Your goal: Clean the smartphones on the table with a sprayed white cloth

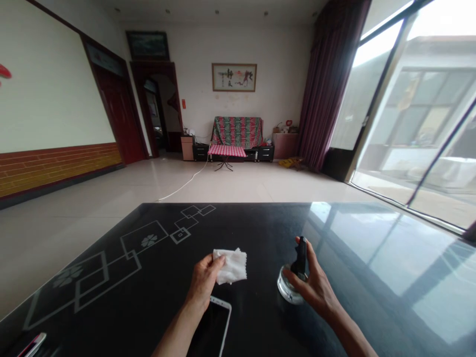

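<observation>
My left hand (204, 280) pinches a white folded tissue (232, 266) and holds it just above the black glossy table (260, 233). A white-edged smartphone (215, 325) lies flat under my left wrist, screen dark. My right hand (314, 282) is closed around a small spray bottle (293, 280) with a black nozzle head and a clear round body. The bottle stands on the table, to the right of the tissue.
Another phone (32, 344) pokes in at the table's near left corner. White square and flower patterns (148, 241) mark the tabletop's left side. Beyond lie a tiled floor, a covered sofa (237, 131), a small checked table (226, 151) and large windows (416, 114) at right.
</observation>
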Demonstrator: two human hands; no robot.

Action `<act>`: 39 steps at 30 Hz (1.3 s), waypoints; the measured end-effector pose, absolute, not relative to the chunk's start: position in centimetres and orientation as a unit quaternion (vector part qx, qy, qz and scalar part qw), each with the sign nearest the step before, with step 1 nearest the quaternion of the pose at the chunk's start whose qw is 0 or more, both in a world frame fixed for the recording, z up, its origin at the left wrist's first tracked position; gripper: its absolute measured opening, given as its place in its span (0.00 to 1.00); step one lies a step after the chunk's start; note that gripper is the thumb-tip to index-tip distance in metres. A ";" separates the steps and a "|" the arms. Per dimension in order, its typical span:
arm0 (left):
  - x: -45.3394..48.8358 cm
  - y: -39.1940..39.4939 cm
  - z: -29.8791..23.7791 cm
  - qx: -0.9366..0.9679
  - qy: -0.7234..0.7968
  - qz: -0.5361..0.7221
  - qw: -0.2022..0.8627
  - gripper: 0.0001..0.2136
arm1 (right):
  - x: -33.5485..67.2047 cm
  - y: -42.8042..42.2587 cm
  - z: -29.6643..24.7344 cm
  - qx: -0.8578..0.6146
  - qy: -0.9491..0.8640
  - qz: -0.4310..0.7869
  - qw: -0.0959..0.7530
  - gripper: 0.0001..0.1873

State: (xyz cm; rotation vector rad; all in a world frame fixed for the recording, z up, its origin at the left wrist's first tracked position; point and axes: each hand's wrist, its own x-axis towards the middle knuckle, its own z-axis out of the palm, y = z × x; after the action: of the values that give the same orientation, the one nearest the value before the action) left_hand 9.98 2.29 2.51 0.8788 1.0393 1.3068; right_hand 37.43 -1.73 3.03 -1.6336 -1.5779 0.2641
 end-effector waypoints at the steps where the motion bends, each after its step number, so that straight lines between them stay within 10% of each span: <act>1: 10.0 2.3 2.4 0.376 0.447 0.562 0.586 0.19 | 37.2 -1.5 3.3 -0.647 -0.625 0.101 0.425 0.43; 14: 10.2 2.3 2.4 0.372 0.461 0.585 0.554 0.15 | 35.5 0.1 3.8 -0.634 -0.615 0.071 0.464 0.27; 24: 10.1 2.5 2.8 0.374 0.452 0.600 0.544 0.17 | 28.1 -4.1 8.3 -0.517 -0.631 0.395 0.423 0.25; 39: 11.1 1.7 3.7 0.388 0.451 0.585 0.551 0.15 | 26.2 -4.7 8.2 -0.502 -0.633 0.444 0.387 0.23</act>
State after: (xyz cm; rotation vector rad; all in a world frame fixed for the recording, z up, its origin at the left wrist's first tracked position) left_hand 11.10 1.71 3.75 0.9190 1.0668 1.3845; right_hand 26.18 -4.72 8.18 -1.2774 -1.6113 1.1312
